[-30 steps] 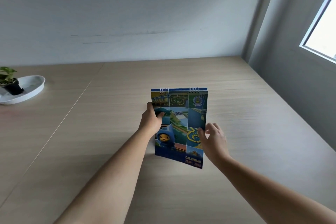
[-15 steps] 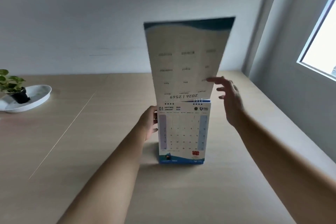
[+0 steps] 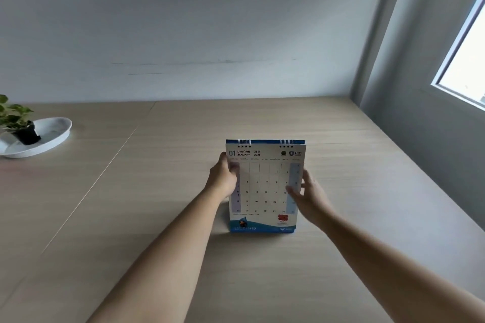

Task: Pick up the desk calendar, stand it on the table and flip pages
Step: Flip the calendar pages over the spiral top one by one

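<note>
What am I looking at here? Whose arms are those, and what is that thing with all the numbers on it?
The picture comes from a small camera worn on a person's head, so you see what they see when they look down at their own arms. There is no machine, just two bare hands. The thing with numbers is a desk calendar, standing upright on a pale wooden table and showing January. The left hand holds its left edge, with the thumb on the front of the page. The right hand touches its right edge, fingers lying on the page. Far off at the left sits a white dish with a little green plant in a black pot. A window is at the right.
</note>
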The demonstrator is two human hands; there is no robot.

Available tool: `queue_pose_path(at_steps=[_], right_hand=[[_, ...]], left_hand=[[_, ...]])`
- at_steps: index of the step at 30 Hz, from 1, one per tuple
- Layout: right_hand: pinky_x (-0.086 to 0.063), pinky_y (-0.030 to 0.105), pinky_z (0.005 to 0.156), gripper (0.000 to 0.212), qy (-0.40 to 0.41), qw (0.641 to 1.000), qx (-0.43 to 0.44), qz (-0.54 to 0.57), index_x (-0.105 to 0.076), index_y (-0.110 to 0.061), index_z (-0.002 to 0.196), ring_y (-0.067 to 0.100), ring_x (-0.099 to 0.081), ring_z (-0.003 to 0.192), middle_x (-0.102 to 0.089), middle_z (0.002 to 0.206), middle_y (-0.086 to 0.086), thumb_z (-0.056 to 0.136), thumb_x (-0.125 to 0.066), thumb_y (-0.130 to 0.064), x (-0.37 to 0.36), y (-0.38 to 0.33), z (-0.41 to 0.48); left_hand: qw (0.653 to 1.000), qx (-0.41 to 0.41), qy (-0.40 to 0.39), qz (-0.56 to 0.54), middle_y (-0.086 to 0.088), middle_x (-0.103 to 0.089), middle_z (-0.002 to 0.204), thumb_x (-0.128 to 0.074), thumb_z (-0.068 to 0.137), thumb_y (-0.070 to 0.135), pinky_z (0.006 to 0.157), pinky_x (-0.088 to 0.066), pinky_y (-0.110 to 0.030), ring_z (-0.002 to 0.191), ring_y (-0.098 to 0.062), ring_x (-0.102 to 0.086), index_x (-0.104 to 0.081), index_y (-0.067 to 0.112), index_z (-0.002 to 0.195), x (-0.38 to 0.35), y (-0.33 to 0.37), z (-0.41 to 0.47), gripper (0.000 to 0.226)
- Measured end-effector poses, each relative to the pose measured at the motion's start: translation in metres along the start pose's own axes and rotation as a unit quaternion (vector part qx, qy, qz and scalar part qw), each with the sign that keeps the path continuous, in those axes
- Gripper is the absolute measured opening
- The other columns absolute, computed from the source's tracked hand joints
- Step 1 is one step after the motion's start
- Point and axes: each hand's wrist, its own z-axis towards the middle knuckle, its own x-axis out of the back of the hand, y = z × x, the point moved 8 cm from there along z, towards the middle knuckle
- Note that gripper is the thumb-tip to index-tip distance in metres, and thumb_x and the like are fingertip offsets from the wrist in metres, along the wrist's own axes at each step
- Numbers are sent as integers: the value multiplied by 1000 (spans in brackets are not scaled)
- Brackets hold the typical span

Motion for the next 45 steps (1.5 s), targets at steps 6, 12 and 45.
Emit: queue_pose_path(at_steps=[6,12,45], right_hand=[[-44,49,102,90,6,999,-2,-41,9,-29,147,24,-36,130,-37,146,2,85,-54,-17,-17,13,-16],[-41,43,106,77,46,996,2,-71,-4,-20,148,21,-31,132,-26,154,1,87,-50,-21,-14,11,-27],[-47,34,87,46,64,994,-8,89,-41,-15,137,28,-58,112,-57,131,15,93,-49,-26,46,-25,36]], left_hand=[[999,0,14,31,-13,-60,128,-41,97,16,80,-45,-32,113,-31,-58,-44,10,123,2,-3,1,27],[998,-9,32,49,-16,-60,125,-41,97,16,76,-44,-33,109,-35,-59,-44,8,122,0,-3,1,26],[1000,10,-7,-22,-8,-58,131,-44,97,23,83,-39,-30,118,-27,-54,-49,14,125,-7,-10,1,30]])
